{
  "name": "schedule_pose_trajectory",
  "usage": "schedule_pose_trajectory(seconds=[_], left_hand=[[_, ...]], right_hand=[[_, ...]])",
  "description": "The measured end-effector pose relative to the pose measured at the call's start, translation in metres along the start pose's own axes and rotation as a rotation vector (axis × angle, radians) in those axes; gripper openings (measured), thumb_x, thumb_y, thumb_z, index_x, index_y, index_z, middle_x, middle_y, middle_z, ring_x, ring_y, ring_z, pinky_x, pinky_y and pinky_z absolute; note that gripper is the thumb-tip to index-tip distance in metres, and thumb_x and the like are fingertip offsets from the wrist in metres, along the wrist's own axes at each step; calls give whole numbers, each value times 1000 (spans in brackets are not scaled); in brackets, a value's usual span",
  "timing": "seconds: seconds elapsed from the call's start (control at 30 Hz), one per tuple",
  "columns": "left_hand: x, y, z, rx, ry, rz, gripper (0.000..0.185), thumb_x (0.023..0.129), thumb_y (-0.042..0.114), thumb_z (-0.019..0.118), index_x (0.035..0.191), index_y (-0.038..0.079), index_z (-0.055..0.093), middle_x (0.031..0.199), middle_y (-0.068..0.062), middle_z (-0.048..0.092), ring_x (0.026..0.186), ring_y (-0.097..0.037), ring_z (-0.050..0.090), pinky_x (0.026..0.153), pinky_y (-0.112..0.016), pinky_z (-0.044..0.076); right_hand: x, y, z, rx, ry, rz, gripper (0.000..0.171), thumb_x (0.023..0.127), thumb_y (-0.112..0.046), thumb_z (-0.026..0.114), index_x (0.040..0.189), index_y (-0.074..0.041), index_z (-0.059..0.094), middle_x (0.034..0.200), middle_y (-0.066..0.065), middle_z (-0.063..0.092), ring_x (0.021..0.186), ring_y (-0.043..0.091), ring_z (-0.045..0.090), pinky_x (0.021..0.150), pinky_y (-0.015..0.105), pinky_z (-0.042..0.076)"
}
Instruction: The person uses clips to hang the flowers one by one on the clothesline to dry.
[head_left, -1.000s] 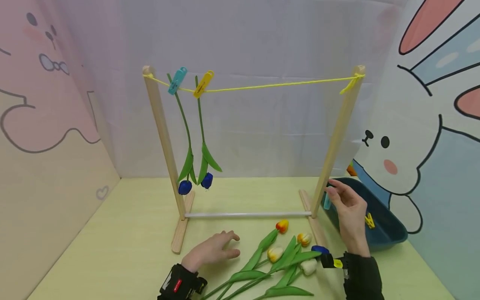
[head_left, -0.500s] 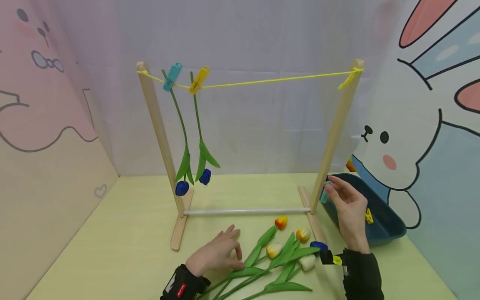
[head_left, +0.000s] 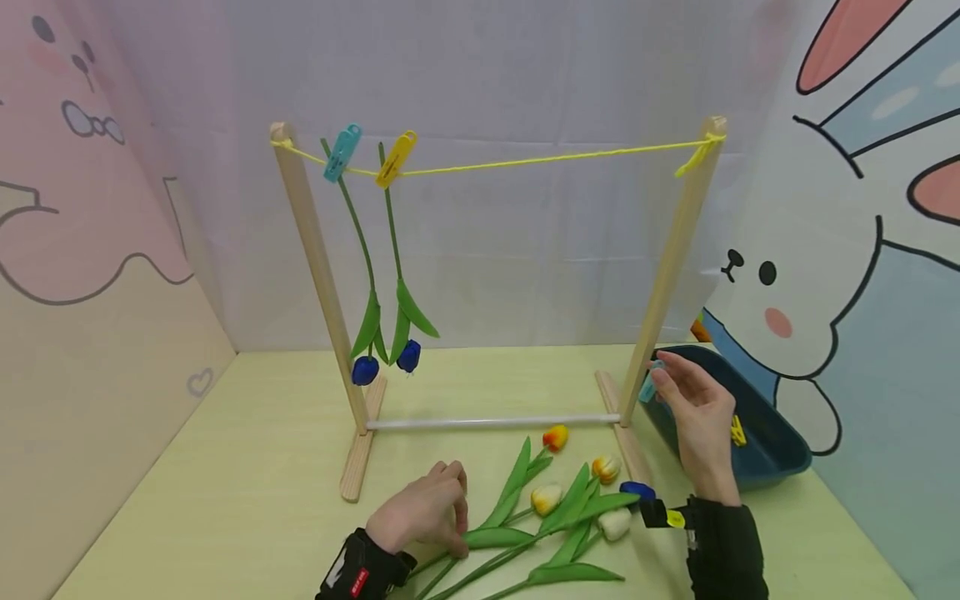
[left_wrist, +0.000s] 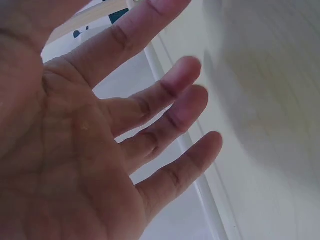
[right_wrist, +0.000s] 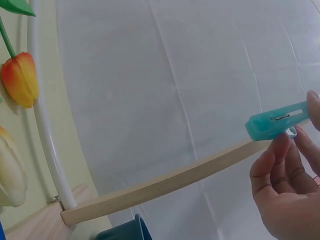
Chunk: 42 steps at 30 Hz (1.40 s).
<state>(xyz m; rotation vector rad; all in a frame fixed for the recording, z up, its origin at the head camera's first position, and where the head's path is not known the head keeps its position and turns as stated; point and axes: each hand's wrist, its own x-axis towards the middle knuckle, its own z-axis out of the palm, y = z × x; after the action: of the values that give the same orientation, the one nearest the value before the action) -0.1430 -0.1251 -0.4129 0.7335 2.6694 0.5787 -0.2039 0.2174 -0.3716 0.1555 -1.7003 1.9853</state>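
My left hand pinches the stem of an orange-red tulip between thumb and fingers, low among the tulips on the table. In the left wrist view its other fingers are spread and the stem is out of sight. My right hand holds a light-blue clothespin by one end, in front of the rack's right post. Beside the pinched flower lie a yellow-and-orange tulip, a pale yellow tulip and a white tulip.
A wooden rack carries a yellow string. Two blue tulips hang head-down from it, clipped by a blue clothespin and a yellow clothespin. A dark teal bin with a yellow clothespin inside stands right.
My left hand has come down onto the tulips and closed on a stem. The orange-red tulip's head and leaves have shifted slightly. The right hand keeps holding the clothespin in nearly the same place.
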Motion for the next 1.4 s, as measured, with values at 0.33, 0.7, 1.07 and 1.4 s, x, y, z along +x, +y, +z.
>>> schedule_pose_trajectory(seconds=[0.33,0.7,1.07,1.4], left_hand=[[2,-7,-3,-143,-75,-31,14,78,19,85,72,18,72,69,13,62,61,0,51,58,-19,44],[0,-11,-11,-202,-33,30,12,85,16,81,78,13,71,67,8,67,59,2,52,59,-18,44],[3,-4,-17,-21,274,135,20,92,4,70,111,9,70,84,0,73,74,-7,65,65,-20,50],[5,8,-20,52,682,136,11,89,8,74,100,7,72,80,0,69,63,-2,51,57,-16,42]], right_hand=[[0,0,-1,-25,1,17,23,95,3,63,117,4,70,94,-2,78,77,10,64,68,18,53],[1,-1,-1,-20,-2,11,23,95,5,63,117,7,69,94,-2,78,77,9,64,67,18,52],[0,-1,-2,14,-26,15,23,96,3,62,118,3,69,96,-3,77,82,8,68,73,16,55],[0,0,-3,93,-77,5,24,98,1,59,120,8,66,89,-2,76,76,10,72,78,18,59]])
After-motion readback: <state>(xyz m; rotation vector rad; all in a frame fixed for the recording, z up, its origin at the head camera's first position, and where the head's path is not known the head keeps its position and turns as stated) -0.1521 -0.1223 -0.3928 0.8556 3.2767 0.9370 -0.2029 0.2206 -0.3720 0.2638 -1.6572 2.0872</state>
